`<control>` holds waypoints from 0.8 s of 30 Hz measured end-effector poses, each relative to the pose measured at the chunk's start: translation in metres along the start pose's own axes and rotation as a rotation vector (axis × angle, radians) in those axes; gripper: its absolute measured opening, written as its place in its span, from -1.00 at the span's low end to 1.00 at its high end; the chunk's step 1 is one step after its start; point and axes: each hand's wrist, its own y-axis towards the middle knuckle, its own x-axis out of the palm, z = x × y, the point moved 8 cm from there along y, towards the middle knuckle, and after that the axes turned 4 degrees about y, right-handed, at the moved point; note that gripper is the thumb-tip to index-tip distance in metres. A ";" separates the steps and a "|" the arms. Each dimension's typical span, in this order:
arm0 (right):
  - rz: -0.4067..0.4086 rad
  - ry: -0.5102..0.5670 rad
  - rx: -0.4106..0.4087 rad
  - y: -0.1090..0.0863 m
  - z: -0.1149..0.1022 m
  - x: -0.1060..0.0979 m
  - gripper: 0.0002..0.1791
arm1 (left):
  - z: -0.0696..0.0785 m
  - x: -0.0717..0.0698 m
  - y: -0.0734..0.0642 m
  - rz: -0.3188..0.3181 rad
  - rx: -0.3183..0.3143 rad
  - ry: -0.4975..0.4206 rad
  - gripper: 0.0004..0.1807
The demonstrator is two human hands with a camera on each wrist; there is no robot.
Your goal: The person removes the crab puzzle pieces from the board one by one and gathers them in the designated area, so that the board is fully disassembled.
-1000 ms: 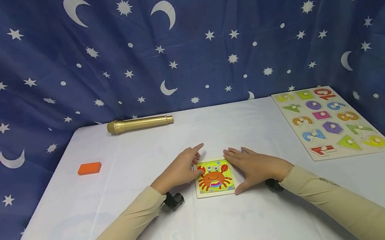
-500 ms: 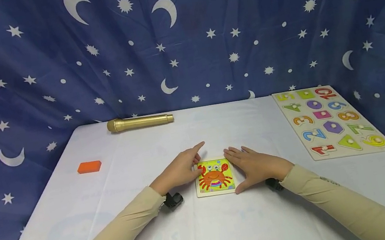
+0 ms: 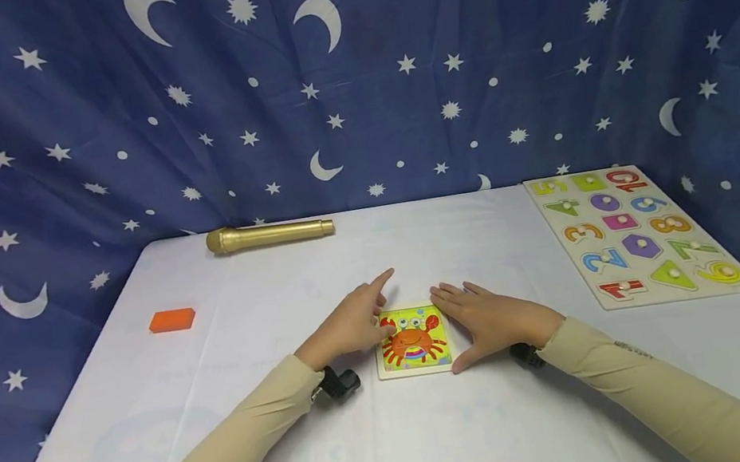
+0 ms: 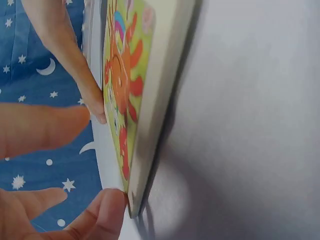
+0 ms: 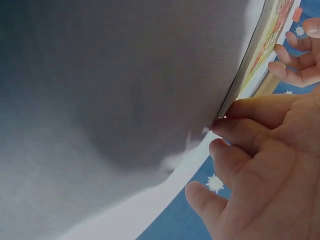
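A small square crab puzzle [image 3: 414, 343] in a pale wooden frame lies flat on the white table. Left of it is my left hand [image 3: 348, 323], its index finger pointing away to the far right. In the left wrist view the thumb [image 4: 45, 129] hovers apart from the board, while another fingertip [image 4: 112, 205] touches its corner. My right hand [image 3: 493, 318] lies spread along the puzzle's right side, thumb near the front corner. The right wrist view shows right fingertips [image 5: 235, 127] against the frame's edge. Neither hand grips it.
A gold microphone [image 3: 269, 235] lies at the table's back edge. An orange block [image 3: 172, 320] sits to the left. A number-and-shape peg board [image 3: 640, 237] lies at the back right. A blue star-and-moon curtain [image 3: 345, 73] hangs behind the table [image 3: 490, 438].
My left hand has shifted very slightly to the right and away from me. My right hand and the crab puzzle stay in place.
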 end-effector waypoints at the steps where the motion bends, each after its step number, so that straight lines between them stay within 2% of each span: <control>1: 0.000 0.000 -0.002 0.000 0.000 0.000 0.26 | -0.002 0.001 0.001 -0.013 -0.012 -0.013 -0.04; 5: -0.005 -0.009 0.000 0.001 -0.002 0.000 0.26 | -0.007 0.004 0.001 -0.036 -0.027 -0.053 -0.07; 16: 0.001 0.010 0.001 -0.004 -0.006 0.001 0.25 | -0.004 0.008 -0.010 -0.035 0.071 -0.100 -0.13; 24: -0.004 0.008 0.021 -0.005 -0.008 0.003 0.25 | -0.006 0.007 -0.011 -0.024 0.080 -0.127 -0.14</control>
